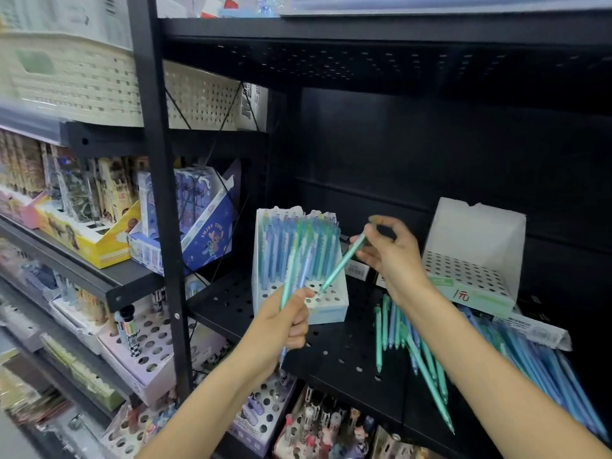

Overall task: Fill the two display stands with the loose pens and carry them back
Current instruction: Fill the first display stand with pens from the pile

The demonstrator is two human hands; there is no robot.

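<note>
Two white display stands sit on a black perforated shelf (334,352). The left stand (331,306) is packed with blue and green pens in its rear rows; its front holes are bare. The right stand (470,273) holds no pens. My right hand (390,256) pinches a green pen (342,260) by its top, its tip at a front hole of the left stand. My left hand (284,326) grips a small bunch of green and blue pens (294,276) in front of that stand. Loose pens (410,339) lie on the shelf under my right forearm, and more (543,376) lie at the far right.
A black upright post (162,193) stands left of the shelf. Beyond it, cartoon-printed boxes (205,220) and other pen displays (145,346) fill neighbouring shelves. More pen stands (318,425) sit on the shelf below. Cream baskets (82,81) rest on top left. A flattened white box (536,329) lies behind the loose pens.
</note>
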